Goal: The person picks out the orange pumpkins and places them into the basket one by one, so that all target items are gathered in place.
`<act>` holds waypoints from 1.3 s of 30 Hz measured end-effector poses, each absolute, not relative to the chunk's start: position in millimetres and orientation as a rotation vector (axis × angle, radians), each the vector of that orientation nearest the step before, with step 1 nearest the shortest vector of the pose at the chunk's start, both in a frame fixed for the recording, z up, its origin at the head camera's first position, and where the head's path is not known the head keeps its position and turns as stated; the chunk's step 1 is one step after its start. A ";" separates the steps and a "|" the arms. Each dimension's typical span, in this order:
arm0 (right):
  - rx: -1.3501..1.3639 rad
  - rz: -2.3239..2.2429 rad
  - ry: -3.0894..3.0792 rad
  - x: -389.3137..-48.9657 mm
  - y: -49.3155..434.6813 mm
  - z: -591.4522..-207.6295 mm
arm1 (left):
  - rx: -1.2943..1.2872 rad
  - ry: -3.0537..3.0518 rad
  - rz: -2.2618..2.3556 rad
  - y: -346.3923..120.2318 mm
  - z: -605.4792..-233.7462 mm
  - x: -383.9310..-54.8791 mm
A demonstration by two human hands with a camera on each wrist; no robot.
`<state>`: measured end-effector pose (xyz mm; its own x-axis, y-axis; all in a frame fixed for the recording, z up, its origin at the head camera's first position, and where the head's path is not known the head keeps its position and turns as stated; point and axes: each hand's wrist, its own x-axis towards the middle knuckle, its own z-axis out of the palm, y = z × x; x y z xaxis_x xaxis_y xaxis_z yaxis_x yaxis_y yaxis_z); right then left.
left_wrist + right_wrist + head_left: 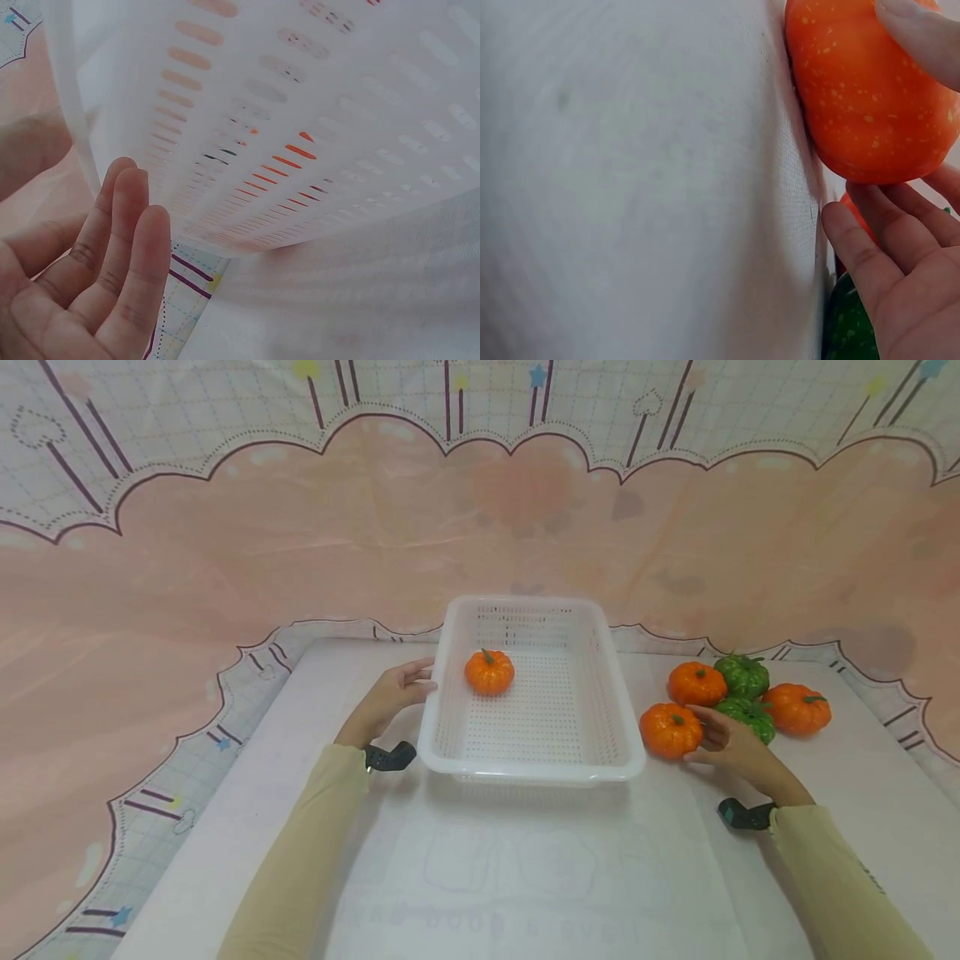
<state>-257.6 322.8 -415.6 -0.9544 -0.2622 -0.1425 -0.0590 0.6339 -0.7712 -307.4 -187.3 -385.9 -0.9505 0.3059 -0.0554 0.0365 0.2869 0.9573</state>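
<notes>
A white perforated plastic basket (532, 772) stands mid-table with a small orange pumpkin (489, 673) inside, near its left wall. At the basket's left rim is my left hand (392, 695); its fingers (148, 247) are nearly straight beside the outer wall, and the thumb is partly hidden behind the rim. My right hand (731, 747) holds another orange pumpkin (670, 732) right of the basket, thumb on one side and fingers on the other. That pumpkin (874, 97) fills the upper right of the right wrist view and appears to rest on the table.
Beyond the right hand sit two more orange pumpkins (697, 683), one further right, and two green pumpkins (742, 676), one partly hidden by the hand. A patterned cloth (525, 527) hangs behind the white table (525, 877). Each wrist wears a black device (390, 757).
</notes>
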 end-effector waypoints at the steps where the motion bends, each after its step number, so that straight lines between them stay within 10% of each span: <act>1: -0.267 -1.227 2.612 -258.2 323.7 -416.3 | 0.316 2.326 1.722 -187.3 -385.3 -307.0; 39: -0.237 -1.290 2.698 -254.9 319.9 -416.1 | 0.344 2.300 1.763 -187.1 -385.2 -306.2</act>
<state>-254.9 319.9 -416.1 -0.9776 -0.2019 -0.0590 -0.0809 0.6195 -0.7808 -306.2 -187.1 -385.2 -0.9477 0.3173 -0.0339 0.0498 0.2519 0.9665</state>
